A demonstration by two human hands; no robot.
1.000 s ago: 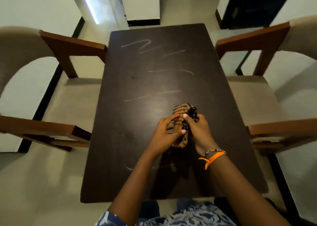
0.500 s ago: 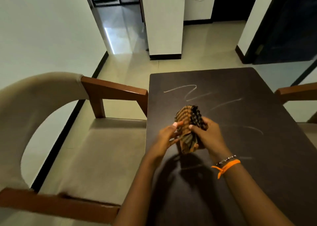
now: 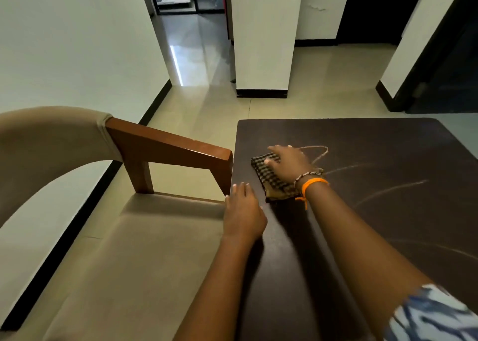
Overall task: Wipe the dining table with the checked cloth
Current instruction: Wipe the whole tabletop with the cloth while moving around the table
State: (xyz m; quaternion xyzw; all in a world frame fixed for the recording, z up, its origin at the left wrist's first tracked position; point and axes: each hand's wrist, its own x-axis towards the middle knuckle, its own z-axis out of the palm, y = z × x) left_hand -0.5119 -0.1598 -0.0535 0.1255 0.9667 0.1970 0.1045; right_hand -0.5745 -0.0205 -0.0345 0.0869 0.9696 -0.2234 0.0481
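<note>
The right hand (image 3: pixel 289 166) is pressing, fingers apparently spread, the folded brown checked cloth (image 3: pixel 274 179) onto the dark wooden dining table (image 3: pixel 388 224) near its left edge; the left hand (image 3: pixel 243 208) is resting flat beside it. Light pressure risks smearing the pale chalk-like streaks (image 3: pixel 388 190).

The checked cloth (image 3: pixel 274 179) lies flat on the surface (image 3: pixel 375 226) near its far left corner, with the right hand (image 3: pixel 291 165) resting on top of it and chalk marks (image 3: pixel 362 170) running across the surface to the right of the cloth. The left hand (image 3: pixel 243 211) rests on the left edge of the surface, just nearer than the cloth and apart from it. A chair (image 3: pixel 103 211) stands left of the surface, its armrest (image 3: pixel 170 149) reaching up to the surface edge just beyond the left hand, and a pillar (image 3: pixel 261 37) stands on the floor behind the surface.
</note>
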